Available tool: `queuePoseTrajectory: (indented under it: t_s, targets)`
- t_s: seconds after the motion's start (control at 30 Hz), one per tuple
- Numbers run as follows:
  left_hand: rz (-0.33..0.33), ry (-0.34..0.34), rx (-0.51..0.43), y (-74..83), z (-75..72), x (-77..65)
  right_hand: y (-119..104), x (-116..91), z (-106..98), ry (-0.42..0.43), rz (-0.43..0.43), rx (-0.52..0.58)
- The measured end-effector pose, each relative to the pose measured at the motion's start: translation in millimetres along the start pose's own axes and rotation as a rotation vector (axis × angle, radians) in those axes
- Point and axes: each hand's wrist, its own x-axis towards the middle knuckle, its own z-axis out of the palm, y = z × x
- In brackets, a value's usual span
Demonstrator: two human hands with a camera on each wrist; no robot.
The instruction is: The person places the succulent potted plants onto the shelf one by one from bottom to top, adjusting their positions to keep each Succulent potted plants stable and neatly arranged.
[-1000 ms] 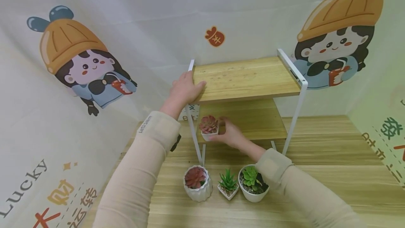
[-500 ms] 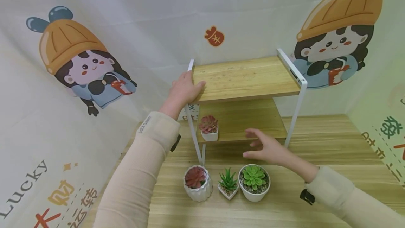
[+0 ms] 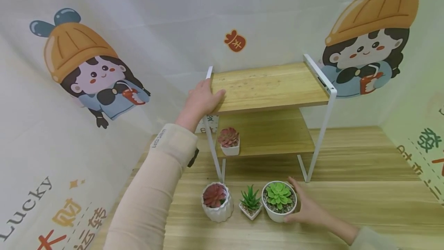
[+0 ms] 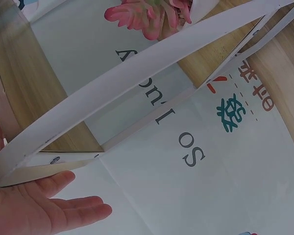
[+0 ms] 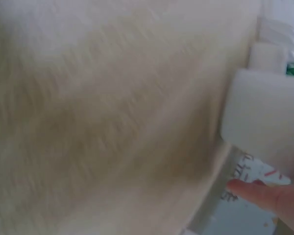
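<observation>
My left hand [image 3: 202, 97] holds the upper left corner of a two-tier wooden shelf [image 3: 268, 86] with a white metal frame. Its thumb lies over the top board, and its fingers extend outside the side rail in the left wrist view. On the lower board's left end stands a pink succulent [image 3: 229, 137] in a white square pot [image 3: 230, 149]. My right hand [image 3: 308, 207] is spread at the right side of a green succulent [image 3: 279, 195] in a round white pot [image 3: 277, 216], thumb in front and fingers behind. A gap shows between finger and white pot [image 5: 264, 122] in the right wrist view.
In front of the shelf, a dark red succulent [image 3: 214, 195] sits in a ribbed white pot [image 3: 218, 213], left of a spiky green plant [image 3: 250, 197] in a small angular pot. The wood-grain table [image 3: 364, 196] meets a printed cloth backdrop [image 3: 180, 41].
My right hand let go of the pink succulent's pot on the lower board, drew back right, then came down beside the round pot. My left hand has stayed on the shelf corner.
</observation>
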Motion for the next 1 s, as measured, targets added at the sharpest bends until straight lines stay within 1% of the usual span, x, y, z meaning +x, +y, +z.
queuePoseTrajectory:
  t_s: [0.13, 0.2, 0.37, 0.47, 0.63, 0.8, 1.0]
  targets:
    - [-0.009, -0.004, -0.005, 0.0, -0.2, -0.7, 4, 2, 13, 0.060, 0.011, 0.072]
    - [-0.008, -0.007, -0.008, 0.1, -0.2, -0.9, 2, 2, 16, 0.081, 0.042, 0.110]
    - [-0.004, -0.006, -0.008, 0.7, 0.5, -0.2, -4, 2, 19, 0.114, 0.123, 0.109]
    - [-0.012, -0.003, -0.005, 0.6, 0.7, 0.2, -6, 3, 20, 0.125, 0.130, 0.087]
    - [-0.023, 0.008, -0.012, -0.5, -0.2, -0.3, -7, 3, 21, 0.146, 0.109, 0.083]
    - [-0.013, 0.010, -0.003, -0.7, -0.8, -0.6, -6, 3, 23, 0.176, 0.111, 0.095]
    - [-0.015, 0.008, 0.003, 0.5, -0.3, -0.3, -3, 3, 23, 0.181, 0.122, 0.080]
